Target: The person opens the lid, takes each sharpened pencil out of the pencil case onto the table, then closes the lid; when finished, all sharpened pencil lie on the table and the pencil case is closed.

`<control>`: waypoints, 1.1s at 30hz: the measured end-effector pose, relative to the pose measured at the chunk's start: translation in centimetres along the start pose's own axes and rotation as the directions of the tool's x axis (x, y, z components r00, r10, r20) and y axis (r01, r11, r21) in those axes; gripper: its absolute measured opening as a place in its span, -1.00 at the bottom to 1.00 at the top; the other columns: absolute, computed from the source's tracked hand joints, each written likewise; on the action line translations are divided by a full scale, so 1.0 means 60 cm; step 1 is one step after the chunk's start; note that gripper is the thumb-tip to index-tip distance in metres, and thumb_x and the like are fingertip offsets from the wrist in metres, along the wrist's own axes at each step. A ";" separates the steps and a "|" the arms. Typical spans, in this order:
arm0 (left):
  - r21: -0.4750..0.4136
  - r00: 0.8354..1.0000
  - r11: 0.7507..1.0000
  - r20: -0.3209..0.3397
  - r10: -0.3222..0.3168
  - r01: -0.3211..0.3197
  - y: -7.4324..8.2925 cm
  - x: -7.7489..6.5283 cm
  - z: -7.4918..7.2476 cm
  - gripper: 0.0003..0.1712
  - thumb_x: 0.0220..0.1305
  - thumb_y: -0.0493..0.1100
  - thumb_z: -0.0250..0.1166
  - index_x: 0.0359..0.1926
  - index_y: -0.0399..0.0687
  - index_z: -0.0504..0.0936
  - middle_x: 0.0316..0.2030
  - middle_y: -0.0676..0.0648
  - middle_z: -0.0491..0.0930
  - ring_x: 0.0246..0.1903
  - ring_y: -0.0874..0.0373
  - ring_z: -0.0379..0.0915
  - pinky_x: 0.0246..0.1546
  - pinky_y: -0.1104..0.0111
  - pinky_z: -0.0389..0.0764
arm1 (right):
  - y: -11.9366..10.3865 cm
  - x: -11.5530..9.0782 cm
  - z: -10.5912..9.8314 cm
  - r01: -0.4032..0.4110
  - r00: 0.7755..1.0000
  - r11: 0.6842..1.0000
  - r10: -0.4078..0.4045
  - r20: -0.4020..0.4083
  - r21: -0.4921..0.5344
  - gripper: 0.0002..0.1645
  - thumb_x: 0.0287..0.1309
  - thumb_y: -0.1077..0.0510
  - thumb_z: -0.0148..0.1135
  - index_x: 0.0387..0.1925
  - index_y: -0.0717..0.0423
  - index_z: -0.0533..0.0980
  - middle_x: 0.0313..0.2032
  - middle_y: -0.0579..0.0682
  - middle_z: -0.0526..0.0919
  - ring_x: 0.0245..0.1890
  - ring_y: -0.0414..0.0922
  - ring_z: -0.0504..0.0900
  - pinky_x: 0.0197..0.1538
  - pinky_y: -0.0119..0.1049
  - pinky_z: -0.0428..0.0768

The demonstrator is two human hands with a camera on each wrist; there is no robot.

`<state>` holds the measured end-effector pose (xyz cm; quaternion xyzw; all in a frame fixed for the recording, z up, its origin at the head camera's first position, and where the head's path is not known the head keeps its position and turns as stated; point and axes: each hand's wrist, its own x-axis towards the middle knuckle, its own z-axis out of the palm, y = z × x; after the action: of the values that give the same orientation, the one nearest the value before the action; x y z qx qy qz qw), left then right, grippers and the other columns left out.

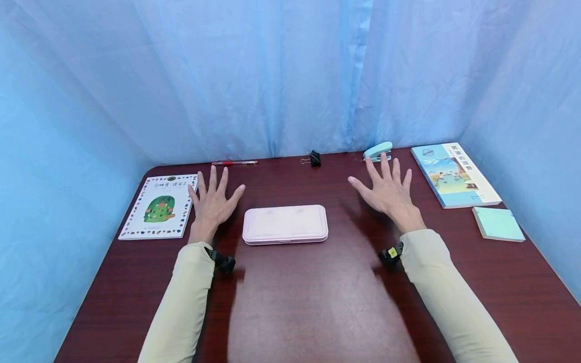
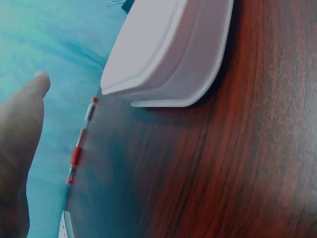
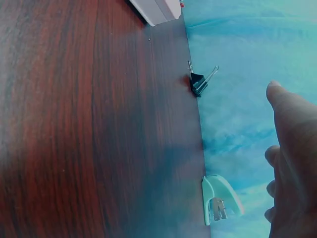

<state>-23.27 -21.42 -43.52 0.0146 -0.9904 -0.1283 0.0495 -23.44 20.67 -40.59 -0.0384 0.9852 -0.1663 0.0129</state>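
Fingers spread, my left hand [image 1: 212, 206] hovers between a white-covered book [image 1: 154, 212] and a pale pink pencil case [image 1: 285, 224] with its lid closed. In the left wrist view, the thumb [image 2: 37, 91] shows at the left, apart from the pencil case [image 2: 183, 54]. My right hand [image 1: 388, 191], also with spread fingers, is to the right of the case. Its fingertips overlap a mint green stapler [image 1: 378, 150] in the head view. The right wrist view has that stapler [image 3: 220, 198] near the fingers. Both hands hold nothing.
Along the back edge lie a red pen [image 1: 234, 163] and a black binder clip [image 1: 315, 158]. On the right are a thick blue-and-white book [image 1: 456, 175] and a green sticky note pad [image 1: 498, 224]. Blue curtains [image 1: 272, 75] enclose the dark wooden table [image 1: 313, 302].
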 end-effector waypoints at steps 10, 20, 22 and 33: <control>-0.255 1.000 0.967 0.007 0.008 -0.006 -0.004 -0.025 -0.003 -0.03 0.20 0.47 -0.22 0.41 -0.08 0.04 0.33 -0.21 0.09 0.32 -0.14 -0.07 0.25 -0.02 0.02 | 0.004 -0.001 0.016 0.137 0.987 0.973 -0.117 -0.112 0.186 -0.01 0.14 -0.46 -0.17 0.43 -0.20 -0.25 0.43 0.10 -0.25 0.39 0.12 -0.28 0.28 0.19 -0.19; -0.641 0.976 0.767 0.186 0.116 0.031 0.025 -0.085 0.019 -0.31 0.33 0.24 -0.07 0.27 -0.13 0.29 0.15 -0.18 0.38 0.11 -0.03 0.32 0.13 0.14 0.29 | -0.036 -0.040 0.076 0.293 0.956 0.841 -0.270 -0.117 0.454 -0.08 0.09 -0.26 0.16 0.38 -0.04 0.08 0.32 0.05 0.16 0.27 0.01 0.21 0.22 0.01 0.22; -0.625 0.971 0.780 0.177 0.159 -0.014 0.032 -0.095 0.027 -0.30 0.30 0.21 0.02 0.29 -0.12 0.26 0.21 -0.17 0.31 0.15 -0.01 0.27 0.16 0.14 0.26 | -0.049 -0.050 0.085 0.280 0.956 0.810 -0.285 -0.073 0.516 -0.09 0.08 -0.24 0.19 0.37 -0.02 0.10 0.30 0.04 0.19 0.23 0.03 0.28 0.19 -0.01 0.29; -0.499 0.936 0.836 0.122 0.329 -0.229 0.041 -0.120 0.059 0.36 -0.26 0.20 0.50 0.44 -0.01 -0.16 0.33 -0.10 -0.05 0.30 0.01 -0.11 0.22 0.05 0.11 | -0.112 -0.065 0.129 0.365 0.899 0.803 -0.436 0.047 0.472 0.05 -0.07 -0.22 0.34 0.35 0.13 0.13 0.30 0.09 0.18 0.29 -0.03 0.17 0.26 -0.06 0.18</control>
<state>-16.48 -17.81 -47.00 -0.1563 -0.9191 -0.3604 -0.0315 -18.76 12.15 -45.66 -0.2545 0.8846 -0.3860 0.0614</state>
